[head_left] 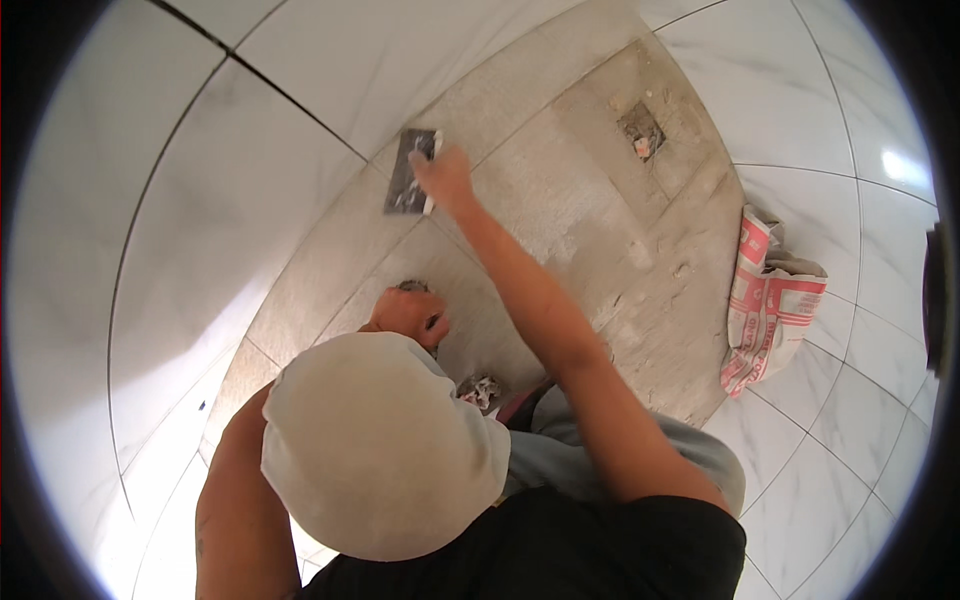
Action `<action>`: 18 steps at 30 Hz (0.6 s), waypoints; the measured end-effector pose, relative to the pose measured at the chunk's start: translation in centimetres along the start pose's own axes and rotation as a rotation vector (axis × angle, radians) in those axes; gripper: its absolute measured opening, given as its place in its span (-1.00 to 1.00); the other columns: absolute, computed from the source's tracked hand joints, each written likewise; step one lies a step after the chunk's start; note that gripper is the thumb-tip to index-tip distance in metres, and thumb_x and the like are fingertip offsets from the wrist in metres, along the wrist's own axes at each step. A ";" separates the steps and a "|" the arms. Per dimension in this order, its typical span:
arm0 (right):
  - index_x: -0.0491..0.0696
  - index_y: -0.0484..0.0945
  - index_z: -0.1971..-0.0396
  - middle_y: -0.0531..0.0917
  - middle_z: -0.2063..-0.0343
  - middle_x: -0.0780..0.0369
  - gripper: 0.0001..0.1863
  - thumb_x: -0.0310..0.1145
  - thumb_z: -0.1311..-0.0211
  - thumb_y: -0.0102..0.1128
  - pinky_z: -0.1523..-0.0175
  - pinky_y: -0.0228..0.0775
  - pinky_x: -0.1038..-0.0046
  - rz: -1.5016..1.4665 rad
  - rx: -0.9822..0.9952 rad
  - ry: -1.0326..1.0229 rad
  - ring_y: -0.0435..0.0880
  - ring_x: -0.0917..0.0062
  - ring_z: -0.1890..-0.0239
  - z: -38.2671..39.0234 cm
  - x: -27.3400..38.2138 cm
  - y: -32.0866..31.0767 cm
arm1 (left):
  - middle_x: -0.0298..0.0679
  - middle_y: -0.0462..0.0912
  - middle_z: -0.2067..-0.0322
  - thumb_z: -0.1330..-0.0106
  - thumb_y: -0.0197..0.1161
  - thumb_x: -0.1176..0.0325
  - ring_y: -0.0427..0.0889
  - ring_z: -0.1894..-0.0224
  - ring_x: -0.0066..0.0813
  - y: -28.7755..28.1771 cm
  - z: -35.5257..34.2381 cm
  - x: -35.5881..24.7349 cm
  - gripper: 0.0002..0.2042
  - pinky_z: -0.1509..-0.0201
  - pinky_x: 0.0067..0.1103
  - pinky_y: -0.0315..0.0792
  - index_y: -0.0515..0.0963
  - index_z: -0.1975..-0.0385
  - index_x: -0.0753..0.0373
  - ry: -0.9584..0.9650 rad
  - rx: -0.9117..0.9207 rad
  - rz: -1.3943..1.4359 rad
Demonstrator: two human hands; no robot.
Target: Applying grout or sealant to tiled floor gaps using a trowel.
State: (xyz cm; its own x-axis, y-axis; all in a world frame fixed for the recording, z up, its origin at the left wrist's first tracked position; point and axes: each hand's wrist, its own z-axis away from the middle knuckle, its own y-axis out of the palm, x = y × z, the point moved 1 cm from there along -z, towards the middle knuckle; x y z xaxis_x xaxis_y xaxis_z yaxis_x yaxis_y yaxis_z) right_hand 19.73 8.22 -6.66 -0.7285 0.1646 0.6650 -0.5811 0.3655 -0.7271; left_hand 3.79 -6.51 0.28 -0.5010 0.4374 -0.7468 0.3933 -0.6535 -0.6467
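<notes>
My right hand grips a flat dark rectangular float with a pale edge, laid on the dusty tiled floor near the left wall. Closer to my body, my left hand has its fingers curled, with something grey and dark partly showing around them; what it is I cannot make out. A small crumpled, mottled lump lies just below and right of that hand. A pale cap covers the head in the lower middle and hides part of the left arm.
White marbled wall tiles surround the floor on both sides. A crumpled red-and-white paper sack leans at the right wall. A square recess with rubble sits in the floor at the upper right. My bent grey-trousered leg is at the lower right.
</notes>
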 end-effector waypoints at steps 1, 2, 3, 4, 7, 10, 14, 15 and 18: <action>-0.33 0.52 0.66 0.62 0.65 0.00 -0.52 -0.12 -0.02 0.33 0.39 0.44 0.27 0.004 -0.015 -0.005 0.67 0.28 0.53 -0.5 -0.5 -0.3 | -0.20 0.55 0.65 -0.03 0.17 0.24 0.55 0.59 -0.13 0.2 -0.2 0.3 -0.81 0.53 -0.27 0.42 0.45 0.73 0.16 -0.014 0.035 0.028; -0.34 0.52 0.64 0.62 0.64 -0.03 -0.50 -0.11 -0.02 0.33 0.38 0.44 0.26 -0.065 0.097 0.184 0.67 0.26 0.51 -1.1 -1.4 -0.6 | -0.20 0.55 0.65 -0.03 0.17 0.24 0.55 0.59 -0.13 0.5 -0.5 0.4 -0.81 0.53 -0.27 0.42 0.45 0.73 0.16 0.000 0.032 0.022; -0.35 0.53 0.62 0.62 0.62 -0.06 -0.49 -0.09 -0.03 0.33 0.36 0.44 0.25 -0.143 0.212 0.376 0.68 0.24 0.50 -1.6 -2.2 -0.9 | -0.20 0.55 0.66 -0.02 0.17 0.24 0.55 0.59 -0.12 0.8 -0.6 0.5 -0.81 0.53 -0.26 0.42 0.45 0.72 0.16 0.022 0.008 0.009; -0.33 0.55 0.55 0.60 0.57 -0.14 -0.50 -0.06 -0.05 0.27 0.26 0.45 0.13 -0.249 0.212 0.549 0.64 -0.02 0.39 -2.6 -1.8 -2.3 | -0.19 0.54 0.66 -0.02 0.18 0.24 0.54 0.59 -0.11 0.8 0.0 0.9 -0.81 0.52 -0.26 0.42 0.45 0.72 0.17 0.024 -0.012 -0.005; -0.33 0.55 0.56 0.60 0.56 -0.15 -0.51 -0.08 -0.06 0.26 0.27 0.46 0.14 -0.549 0.172 0.621 0.64 0.00 0.39 -6.0 -1.5 -5.5 | -0.20 0.54 0.67 -0.02 0.18 0.25 0.54 0.60 -0.11 0.6 -0.1 0.6 -0.81 0.52 -0.26 0.42 0.45 0.72 0.17 0.027 -0.053 -0.012; -0.34 0.53 0.62 0.61 0.63 -0.02 -0.60 -0.22 -0.03 0.30 0.34 0.46 0.26 0.084 -0.114 0.165 0.70 0.23 0.45 -4.5 -2.9 -2.6 | -0.19 0.54 0.66 -0.03 0.18 0.24 0.54 0.59 -0.10 1.0 -1.1 -0.5 -0.81 0.51 -0.26 0.43 0.46 0.71 0.17 0.060 -0.052 0.030; -0.36 0.55 0.55 0.63 0.52 -0.13 -0.60 -0.22 0.02 0.30 0.24 0.47 0.20 -0.235 0.189 0.359 0.68 0.09 0.35 -1.2 1.1 -0.1 | -0.18 0.55 0.65 -0.04 0.18 0.23 0.54 0.59 -0.09 0.2 0.6 0.8 -0.80 0.51 -0.26 0.42 0.47 0.71 0.17 -0.029 0.039 -0.033; -0.35 0.56 0.55 0.63 0.53 -0.11 -0.60 -0.22 0.03 0.31 0.25 0.47 0.20 -0.216 0.179 0.360 0.68 0.10 0.37 -1.3 0.6 -0.9 | -0.18 0.55 0.65 -0.04 0.18 0.23 0.54 0.58 -0.08 0.7 0.1 0.4 -0.80 0.51 -0.25 0.42 0.47 0.70 0.18 -0.005 0.033 0.020; -0.33 0.55 0.55 0.62 0.52 -0.12 -0.63 -0.22 0.00 0.19 0.14 0.47 0.15 -0.387 0.135 0.516 0.64 0.01 0.36 -5.0 -0.6 -2.8 | -0.17 0.54 0.66 -0.02 0.20 0.23 0.53 0.59 -0.07 0.7 -0.4 1.1 -0.81 0.53 -0.26 0.40 0.47 0.70 0.17 0.008 -0.030 0.010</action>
State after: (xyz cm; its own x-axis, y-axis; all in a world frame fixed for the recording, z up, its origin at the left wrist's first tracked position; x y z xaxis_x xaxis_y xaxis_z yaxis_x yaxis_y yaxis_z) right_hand 23.61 11.69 -4.11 -0.2100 0.4749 0.8546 -0.8312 0.3735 -0.4118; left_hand 3.80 -6.20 -1.07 -0.4909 0.4356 -0.7545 0.4217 -0.6390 -0.6433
